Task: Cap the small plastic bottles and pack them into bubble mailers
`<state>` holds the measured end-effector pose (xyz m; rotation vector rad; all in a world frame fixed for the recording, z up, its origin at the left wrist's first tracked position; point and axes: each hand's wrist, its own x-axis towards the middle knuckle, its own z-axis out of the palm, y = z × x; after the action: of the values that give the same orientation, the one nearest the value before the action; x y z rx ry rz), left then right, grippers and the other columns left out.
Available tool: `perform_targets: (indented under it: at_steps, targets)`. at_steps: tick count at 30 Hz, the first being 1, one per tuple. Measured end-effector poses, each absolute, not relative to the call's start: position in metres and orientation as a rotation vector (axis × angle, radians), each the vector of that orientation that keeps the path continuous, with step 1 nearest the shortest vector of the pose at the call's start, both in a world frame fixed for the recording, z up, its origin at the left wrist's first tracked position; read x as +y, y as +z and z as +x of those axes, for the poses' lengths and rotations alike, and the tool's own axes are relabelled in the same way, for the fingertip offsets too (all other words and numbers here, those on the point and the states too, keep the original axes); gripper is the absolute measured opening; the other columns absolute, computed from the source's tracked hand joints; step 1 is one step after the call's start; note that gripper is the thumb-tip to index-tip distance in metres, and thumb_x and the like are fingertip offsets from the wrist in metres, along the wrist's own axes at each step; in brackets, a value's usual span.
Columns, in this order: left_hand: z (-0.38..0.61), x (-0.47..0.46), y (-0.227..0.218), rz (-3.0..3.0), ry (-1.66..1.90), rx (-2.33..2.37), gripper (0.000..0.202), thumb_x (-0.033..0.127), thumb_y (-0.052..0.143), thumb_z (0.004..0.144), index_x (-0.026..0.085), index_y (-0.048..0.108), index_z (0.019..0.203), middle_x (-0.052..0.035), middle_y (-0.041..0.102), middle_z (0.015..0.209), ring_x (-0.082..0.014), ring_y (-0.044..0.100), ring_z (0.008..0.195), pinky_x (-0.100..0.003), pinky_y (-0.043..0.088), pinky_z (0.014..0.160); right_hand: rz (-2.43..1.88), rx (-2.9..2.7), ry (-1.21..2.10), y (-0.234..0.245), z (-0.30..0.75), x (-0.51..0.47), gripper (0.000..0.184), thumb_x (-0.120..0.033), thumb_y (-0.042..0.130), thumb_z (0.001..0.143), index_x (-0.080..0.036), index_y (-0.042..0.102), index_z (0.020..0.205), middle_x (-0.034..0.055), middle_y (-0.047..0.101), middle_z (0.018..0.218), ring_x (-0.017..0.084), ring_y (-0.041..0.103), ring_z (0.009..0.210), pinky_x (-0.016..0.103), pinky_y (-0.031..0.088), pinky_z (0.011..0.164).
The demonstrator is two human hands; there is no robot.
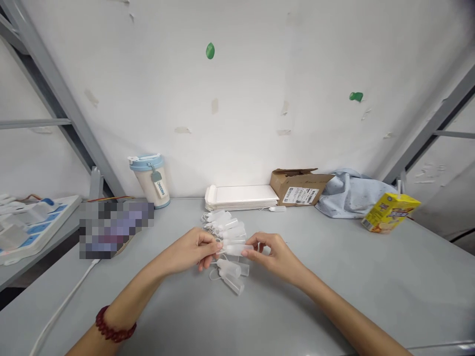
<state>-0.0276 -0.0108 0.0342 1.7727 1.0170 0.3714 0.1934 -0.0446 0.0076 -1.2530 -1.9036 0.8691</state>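
Between my two hands lies a small translucent white plastic tube (234, 249), held level above the grey table. My right hand (270, 252) pinches its right end with thumb and fingertips. At the tube's left end, where a thin cord shows, my left hand (200, 248) is closed in a pinch; whether it grips the cord or the tube's tip is hard to make out. Similar translucent tubes with cord loops (232, 269) lie in a loose pile beneath and behind the hands, several of them overlapping.
At the back stand white flat envelopes (241, 196), an open cardboard box (302, 188), a bundled cloth (349, 193) and a yellow box (389, 213). One more tube (277, 209) lies before the cardboard box. Leftward are a cup (150, 183), a pixelated object (115, 230), a cable (65, 309) and a power strip (40, 230).
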Motion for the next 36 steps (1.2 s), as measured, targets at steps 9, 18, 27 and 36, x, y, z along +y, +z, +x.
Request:
perform_targets:
  at_steps: [9, 18, 27, 36]
  targets:
    - [-0.029, -0.009, 0.031, 1.758, 0.302, 1.032, 0.037, 0.044, 0.049, 0.076, 0.015, 0.055, 0.055, 0.0016, 0.052, 0.047, -0.0084, 0.045, 0.041, -0.019, 0.037, 0.046, -1.258, -1.926, 0.856, 0.005, 0.194, -0.043, 0.023, -0.042, 0.061, 0.074, -0.02, 0.06, 0.079, -0.0002, 0.06, 0.074, 0.013, 0.052, 0.07, 0.024, 0.038, 0.058]
    - [-0.032, -0.004, 0.025, 1.672, 0.297, 1.133, 0.039, 0.049, 0.053, 0.071, 0.014, 0.056, 0.053, 0.0014, 0.052, 0.043, -0.0084, 0.045, 0.038, -0.019, 0.036, 0.041, -1.208, -1.969, 0.872, 0.004, 0.196, -0.042, 0.02, -0.039, 0.063, 0.072, -0.019, 0.063, 0.078, 0.002, 0.062, 0.079, 0.016, 0.055, 0.077, 0.028, 0.042, 0.069]
    - [-0.032, 0.001, 0.019, 1.654, 0.34, 1.191, 0.044, 0.054, 0.053, 0.071, 0.014, 0.054, 0.053, 0.0008, 0.053, 0.043, -0.009, 0.046, 0.036, -0.02, 0.036, 0.041, -1.252, -1.949, 0.895, 0.0, 0.198, -0.038, 0.024, -0.041, 0.066, 0.068, -0.018, 0.065, 0.072, 0.002, 0.063, 0.076, 0.016, 0.056, 0.075, 0.029, 0.043, 0.07]
    - [-0.03, -0.001, 0.024, 1.577, 0.527, 1.274, 0.041, 0.052, 0.054, 0.07, 0.016, 0.052, 0.05, 0.0027, 0.051, 0.041, -0.0091, 0.043, 0.038, -0.021, 0.036, 0.043, -1.373, -1.897, 0.654, 0.006, 0.224, -0.018, 0.026, -0.038, 0.05, 0.081, -0.018, 0.064, 0.073, 0.0023, 0.066, 0.073, 0.016, 0.059, 0.072, 0.024, 0.04, 0.057]
